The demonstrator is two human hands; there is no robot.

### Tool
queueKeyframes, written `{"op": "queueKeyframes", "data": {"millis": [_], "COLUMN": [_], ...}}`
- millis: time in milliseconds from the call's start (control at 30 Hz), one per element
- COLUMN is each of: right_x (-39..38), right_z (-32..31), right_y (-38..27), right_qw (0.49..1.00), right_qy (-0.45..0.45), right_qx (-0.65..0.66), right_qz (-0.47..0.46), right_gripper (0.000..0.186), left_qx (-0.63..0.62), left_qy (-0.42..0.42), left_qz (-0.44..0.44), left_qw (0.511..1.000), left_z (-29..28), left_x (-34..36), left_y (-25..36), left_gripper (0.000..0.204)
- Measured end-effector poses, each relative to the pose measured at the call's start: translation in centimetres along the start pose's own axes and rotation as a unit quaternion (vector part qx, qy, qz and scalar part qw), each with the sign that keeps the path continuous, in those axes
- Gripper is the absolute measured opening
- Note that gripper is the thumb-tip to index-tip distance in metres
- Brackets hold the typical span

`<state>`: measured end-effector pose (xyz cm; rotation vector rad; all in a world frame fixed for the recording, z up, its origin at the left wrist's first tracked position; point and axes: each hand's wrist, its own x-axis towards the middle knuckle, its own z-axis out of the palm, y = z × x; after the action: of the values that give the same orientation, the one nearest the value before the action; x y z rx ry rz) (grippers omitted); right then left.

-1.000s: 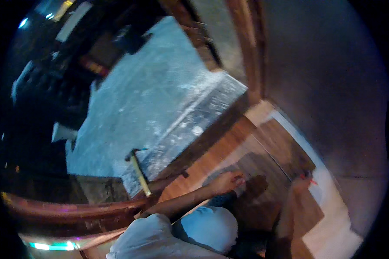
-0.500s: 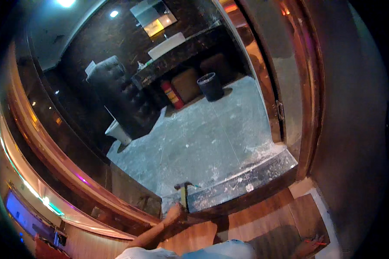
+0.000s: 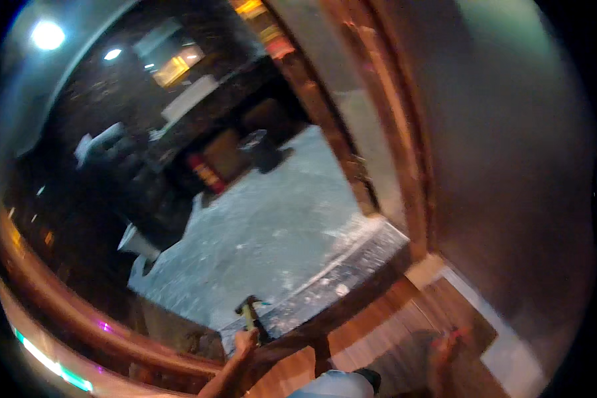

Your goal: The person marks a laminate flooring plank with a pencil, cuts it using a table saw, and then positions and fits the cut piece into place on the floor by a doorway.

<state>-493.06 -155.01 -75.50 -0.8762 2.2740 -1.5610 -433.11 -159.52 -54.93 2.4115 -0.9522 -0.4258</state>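
Observation:
At the bottom centre, my left hand (image 3: 245, 341) is closed round the handle of a hammer (image 3: 249, 305), whose head lies over the dusty dark stone threshold (image 3: 351, 272). Lower right, my blurred right hand (image 3: 446, 351) is closed on a small red-handled tool (image 3: 459, 333), low over wood-look planks (image 3: 371, 318); its exact shape is unclear. A pale strip (image 3: 494, 331) runs along the planks' right side. My knee (image 3: 338, 386) shows at the lower edge.
Beyond the wooden door frame (image 3: 414, 166) lies a pale dusty floor (image 3: 272, 219) with a black bin (image 3: 262, 152), red extinguisher (image 3: 207, 174), toilet (image 3: 138, 244) and basin counter (image 3: 189, 98). A dark wall (image 3: 504, 186) rises at the right.
My left hand moved from the planks to the hammer and took hold of its handle. The view swung up toward the room and is now tilted and shifted, with blur.

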Motion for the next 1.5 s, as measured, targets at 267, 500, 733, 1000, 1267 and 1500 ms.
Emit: {"op": "queueKeyframes", "data": {"millis": [267, 500, 733, 1000, 1267, 1500], "right_x": [-3.8, -7.0, -5.8, -11.3, -18.0, -18.2], "right_z": [4.8, 1.7, -1.9, -15.8, -26.9, -31.4], "right_y": [-11.3, -20.6, -6.8, 3.5, 4.6, 5.0], "right_qw": [0.957, 0.941, 0.989, 0.959, 0.925, 0.891], "right_qy": [-0.146, -0.204, -0.128, 0.019, -0.006, -0.058], "right_qx": [0.102, 0.249, 0.02, -0.19, -0.231, -0.333], "right_qz": [-0.23, 0.104, 0.072, 0.211, 0.303, 0.303], "right_gripper": [0.029, 0.032, 0.039, 0.05, 0.043, 0.046], "left_qx": [-0.292, -0.16, -0.043, -0.016, 0.0, 0.035], "left_qy": [-0.149, -0.445, -0.487, -0.392, -0.329, -0.31], "left_qz": [0.285, 0.436, 0.59, 0.743, 0.783, 0.809], "left_qw": [0.901, 0.766, 0.643, 0.541, 0.527, 0.497], "left_z": [1.4, 16.3, 26.6, 31.2, 34.3, 35.1], "left_x": [-12.9, -20.3, -29.5, -34.3, -33.4, -25.9], "left_y": [11.7, 13.1, 15.7, 21.8, 25.7, 27.1], "left_gripper": [0.053, 0.061, 0.056, 0.051, 0.047, 0.045]}}
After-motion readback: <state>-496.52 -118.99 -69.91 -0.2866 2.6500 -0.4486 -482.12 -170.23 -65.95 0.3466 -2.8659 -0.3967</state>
